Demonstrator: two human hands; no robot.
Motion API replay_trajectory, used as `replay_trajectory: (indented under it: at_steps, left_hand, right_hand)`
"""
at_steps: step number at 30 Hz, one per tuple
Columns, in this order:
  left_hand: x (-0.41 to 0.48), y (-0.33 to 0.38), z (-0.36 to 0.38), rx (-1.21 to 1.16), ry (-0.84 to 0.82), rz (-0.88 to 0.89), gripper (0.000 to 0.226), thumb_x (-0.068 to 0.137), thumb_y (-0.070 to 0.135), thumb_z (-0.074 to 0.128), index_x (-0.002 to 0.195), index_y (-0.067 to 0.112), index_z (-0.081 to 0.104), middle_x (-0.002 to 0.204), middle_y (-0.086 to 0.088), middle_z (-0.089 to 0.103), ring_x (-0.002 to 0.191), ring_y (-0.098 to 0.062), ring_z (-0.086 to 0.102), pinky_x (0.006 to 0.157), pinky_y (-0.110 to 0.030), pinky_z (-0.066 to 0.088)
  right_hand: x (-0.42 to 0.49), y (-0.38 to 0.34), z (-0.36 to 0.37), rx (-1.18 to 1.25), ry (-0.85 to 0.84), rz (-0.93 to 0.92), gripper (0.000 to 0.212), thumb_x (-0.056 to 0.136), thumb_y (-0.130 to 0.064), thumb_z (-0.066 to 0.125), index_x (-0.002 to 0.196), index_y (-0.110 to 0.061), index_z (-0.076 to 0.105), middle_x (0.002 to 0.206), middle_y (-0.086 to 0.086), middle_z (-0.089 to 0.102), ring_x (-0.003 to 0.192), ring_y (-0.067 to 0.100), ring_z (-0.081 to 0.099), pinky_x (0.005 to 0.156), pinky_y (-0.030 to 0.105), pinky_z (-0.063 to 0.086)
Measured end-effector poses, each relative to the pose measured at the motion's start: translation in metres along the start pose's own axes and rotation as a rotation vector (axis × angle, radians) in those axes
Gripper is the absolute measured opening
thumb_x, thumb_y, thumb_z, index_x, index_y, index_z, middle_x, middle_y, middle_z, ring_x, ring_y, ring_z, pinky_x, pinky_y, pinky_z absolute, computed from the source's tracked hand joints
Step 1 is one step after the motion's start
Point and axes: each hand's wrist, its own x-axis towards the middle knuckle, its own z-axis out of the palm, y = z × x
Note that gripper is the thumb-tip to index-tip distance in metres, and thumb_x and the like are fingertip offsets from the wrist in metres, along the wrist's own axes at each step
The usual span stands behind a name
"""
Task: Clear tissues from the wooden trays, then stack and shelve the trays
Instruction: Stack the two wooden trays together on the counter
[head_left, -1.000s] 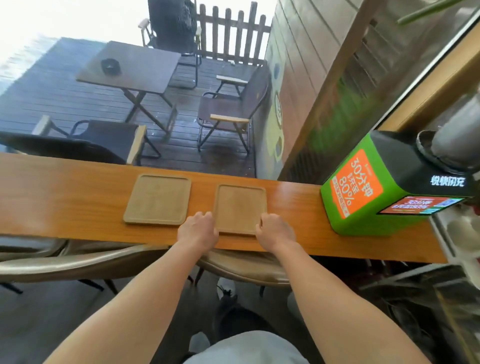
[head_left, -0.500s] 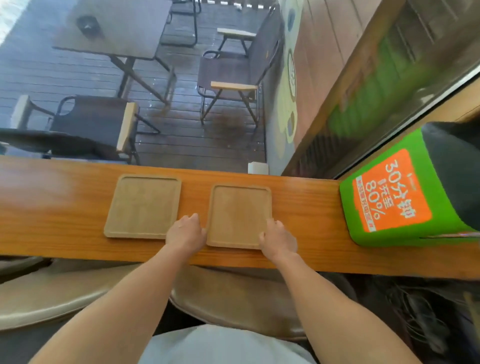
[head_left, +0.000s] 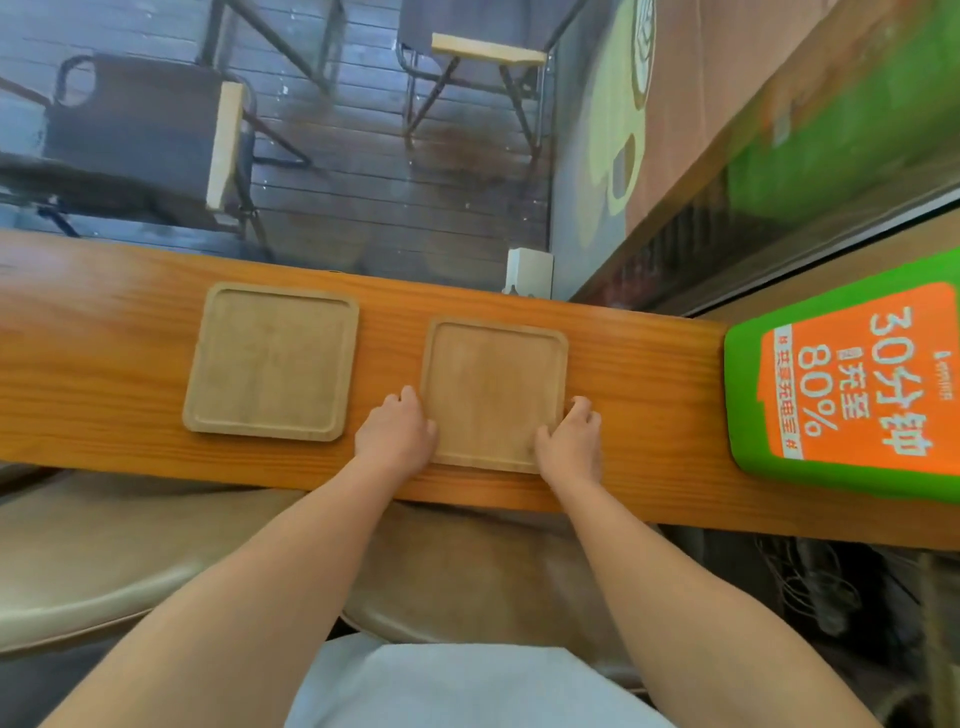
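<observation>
Head view looks straight down on a long, orange-brown wooden table (head_left: 104, 374) that runs from 9 o'clock to 3 o'clock across the middle of the picture. We see two square wooden trays lying flat on it, apart from each other with bare wood between them. Both trays show bare insides, with no tissue that we can see. Our left hand (head_left: 397, 434) grips the left edge of the right tray (head_left: 493, 389) near its close corner, fingers curled over the rim. Our right hand (head_left: 569, 441) clasps the same tray's right edge at the matching spot, fingers bent around the rim and the thumb lying on the tray's inner face. We cannot tell whether the tray is lifted or resting on the wood. The left tray (head_left: 272, 361) sits untouched at 9 o'clock from the held one, just beside our left hand but not in contact with it. At 3 o'clock a green box (head_left: 748, 395) with an orange panel stands on the table, well apart from the trays. At 12 o'clock from the right tray a small white object (head_left: 530, 273) shows at the far edge of the table. Beyond it lie dark decking and folding chairs (head_left: 483, 52). Below the table's close edge are beige seats (head_left: 78, 561).
</observation>
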Motion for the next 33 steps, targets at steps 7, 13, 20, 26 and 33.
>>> replay_trajectory:
  at_steps: [7,13,20,26,33]
  left_hand:
    - [0.013,0.007,-0.006,-0.311,-0.047,-0.217,0.052,0.085,0.046,0.060,0.117,0.005,0.055,0.111,-0.013,0.061,0.090,-0.027,0.056,0.069,-0.035,0.046]
    - [0.027,0.006,-0.013,-0.392,-0.131,-0.258,0.070,0.085,0.059,0.054,0.125,0.001,0.054,0.118,-0.016,0.062,0.096,-0.032,0.060,0.066,-0.034,0.045]
    - [0.024,-0.001,-0.003,-0.457,-0.179,-0.274,0.082,0.093,0.062,0.041,0.148,0.002,0.032,0.150,-0.018,0.042,0.133,-0.035,0.043,0.101,-0.041,0.040]
    - [0.016,-0.022,-0.007,-0.576,-0.099,-0.262,0.080,0.094,0.063,0.039,0.147,0.003,0.035,0.147,-0.017,0.046,0.132,-0.035,0.044,0.108,-0.048,0.039]
    - [0.014,-0.048,-0.037,-0.645,-0.047,-0.239,0.066,0.093,0.061,0.042,0.128,0.006,0.053,0.113,-0.013,0.062,0.089,-0.029,0.063,0.047,-0.031,0.053]
  right_hand:
    - [0.012,-0.017,-0.002,0.315,-0.077,0.392,0.045,0.085,-0.038,0.058,0.120,-0.012,0.050,0.124,0.013,0.052,0.106,0.034,0.056,0.090,0.049,0.051]
    - [0.024,-0.019,-0.016,0.345,-0.171,0.419,0.057,0.092,-0.049,0.048,0.127,-0.005,0.052,0.082,0.006,0.056,0.076,0.024,0.054,0.083,0.043,0.051]
    - [0.019,-0.014,-0.007,0.443,-0.339,0.369,0.073,0.092,-0.063,0.040,0.129,-0.001,0.050,0.130,0.014,0.056,0.102,0.031,0.053,0.081,0.040,0.042]
    - [-0.001,-0.024,0.009,0.623,-0.395,0.469,0.094,0.082,-0.075,0.045,0.147,-0.008,0.031,0.150,0.011,0.039,0.135,0.037,0.037,0.106,0.050,0.034]
    - [-0.014,-0.056,0.019,0.614,-0.393,0.422,0.087,0.084,-0.073,0.045,0.141,-0.007,0.040,0.139,0.012,0.050,0.124,0.037,0.047,0.106,0.052,0.040]
